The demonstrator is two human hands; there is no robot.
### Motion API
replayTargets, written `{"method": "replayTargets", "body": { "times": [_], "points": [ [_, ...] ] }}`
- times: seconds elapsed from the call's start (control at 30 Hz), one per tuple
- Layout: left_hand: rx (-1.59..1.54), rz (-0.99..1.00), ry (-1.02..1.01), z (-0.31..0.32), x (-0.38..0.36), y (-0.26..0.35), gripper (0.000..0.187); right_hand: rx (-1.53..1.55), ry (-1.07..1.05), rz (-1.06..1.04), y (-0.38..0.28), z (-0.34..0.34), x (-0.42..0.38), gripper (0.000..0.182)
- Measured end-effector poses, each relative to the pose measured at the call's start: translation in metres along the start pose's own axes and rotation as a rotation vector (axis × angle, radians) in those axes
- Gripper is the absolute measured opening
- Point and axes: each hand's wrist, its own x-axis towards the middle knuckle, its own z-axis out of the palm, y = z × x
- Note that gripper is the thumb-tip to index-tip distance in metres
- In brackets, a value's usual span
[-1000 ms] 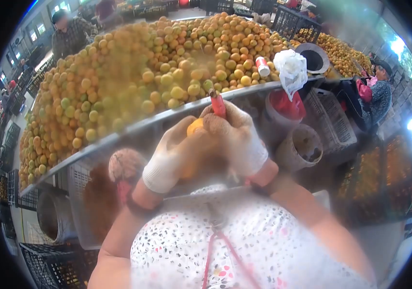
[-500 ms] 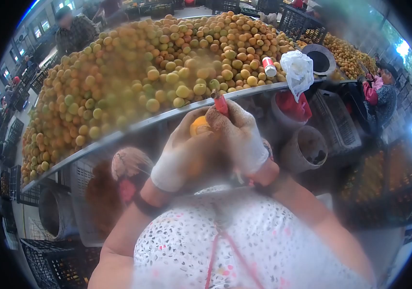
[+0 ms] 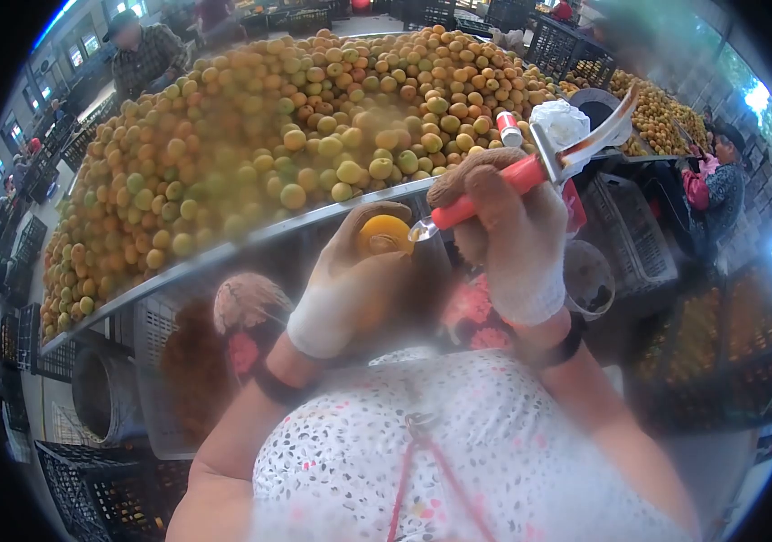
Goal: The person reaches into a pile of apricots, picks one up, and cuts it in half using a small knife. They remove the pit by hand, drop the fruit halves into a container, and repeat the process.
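My left hand [image 3: 342, 280], in a stained white glove, is closed round a cut yellow-orange fruit [image 3: 386, 233] whose open face shows a brownish centre. My right hand [image 3: 514, 239], gloved too, grips a tool by its red handle [image 3: 494, 191]. A small metal scoop-like end [image 3: 422, 229] of the tool touches or nearly touches the fruit's right edge. From the handle's other end a curved metal blade [image 3: 607, 131] points up and to the right. Beyond both hands lies a large heap of yellow-orange fruit [image 3: 332, 108] behind a metal rim [image 3: 250, 237].
A red-and-white container [image 3: 509, 129] and a white plastic bag [image 3: 556, 123] rest by the heap. Buckets [image 3: 101, 397] and crates [image 3: 630, 235] stand below the rim on both sides. One person [image 3: 140, 56] is at the upper left, another [image 3: 720, 181] at the right.
My right hand has moved right, away from my left hand, and turned, so the tool's blade and scoop end now show. My left hand still holds the fruit, its cut face now more visible.
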Motion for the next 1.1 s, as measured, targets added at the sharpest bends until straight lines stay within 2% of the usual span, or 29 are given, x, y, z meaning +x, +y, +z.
{"method": "replayTargets", "body": {
  "times": [0.03,0.07,0.13,0.17,0.23,0.3,0.4,0.47,0.53,0.57,0.63,0.77,0.83,0.97,1.03,1.07,1.1],
  "points": [
    [0.001,0.000,0.003,0.002,0.000,0.001,0.049,0.004,-0.092,0.027,0.000,-0.003,-0.001,0.020],
    [-0.022,-0.009,-0.006,0.003,-0.001,0.002,0.048,0.005,-0.095,0.028,0.000,-0.002,-0.002,0.020],
    [-0.045,-0.020,-0.013,0.005,-0.002,0.003,0.047,-0.237,-0.103,0.055,0.000,0.004,-0.005,0.021],
    [0.025,-0.002,0.006,0.005,-0.002,0.004,0.046,-0.236,-0.104,0.055,0.000,0.003,-0.005,0.021],
    [0.097,0.013,0.023,0.004,-0.002,0.002,0.045,-0.211,-0.209,0.169,0.000,0.000,-0.003,0.024],
    [0.326,0.254,-0.091,0.001,0.000,-0.002,0.044,-0.110,-0.186,0.196,0.008,-0.001,-0.004,0.025],
    [0.304,0.260,-0.001,-0.001,0.002,-0.012,0.043,0.027,-0.144,0.188,0.025,-0.002,-0.005,0.026],
    [0.270,0.235,0.005,0.001,0.002,-0.013,0.042,0.063,-0.131,0.154,0.030,0.000,-0.007,0.027],
    [0.199,0.196,0.011,0.004,0.004,-0.013,0.041,-0.140,-0.104,0.038,0.032,0.004,-0.009,0.026],
    [0.164,0.176,0.013,0.004,0.005,-0.013,0.041,-0.139,-0.110,0.039,0.028,0.005,-0.007,0.026],
    [0.098,0.138,0.019,0.004,0.007,-0.014,0.040,0.135,-0.069,0.336,0.019,0.005,-0.003,0.029],
    [-0.036,0.060,0.037,0.001,0.014,-0.017,0.038,0.053,-0.068,0.228,0.038,-0.003,-0.002,0.032],
    [-0.105,0.014,0.040,-0.003,0.018,-0.019,0.037,0.000,-0.163,0.173,0.041,-0.003,-0.001,0.033],
    [-0.137,-0.033,-0.007,-0.010,0.029,-0.025,0.037,-0.004,-0.104,0.219,0.048,-0.002,0.004,0.034],
    [-0.155,-0.058,-0.032,-0.015,0.035,-0.026,0.037,0.374,0.070,0.585,0.055,-0.013,0.010,0.033],
    [-0.160,-0.061,-0.024,-0.015,0.036,-0.028,0.037,0.372,0.067,0.594,0.059,-0.015,0.013,0.033],
    [-0.337,-0.095,-0.013,-0.012,0.033,-0.025,0.037,0.449,0.114,0.660,0.060,-0.012,0.014,0.033]
  ]
}}
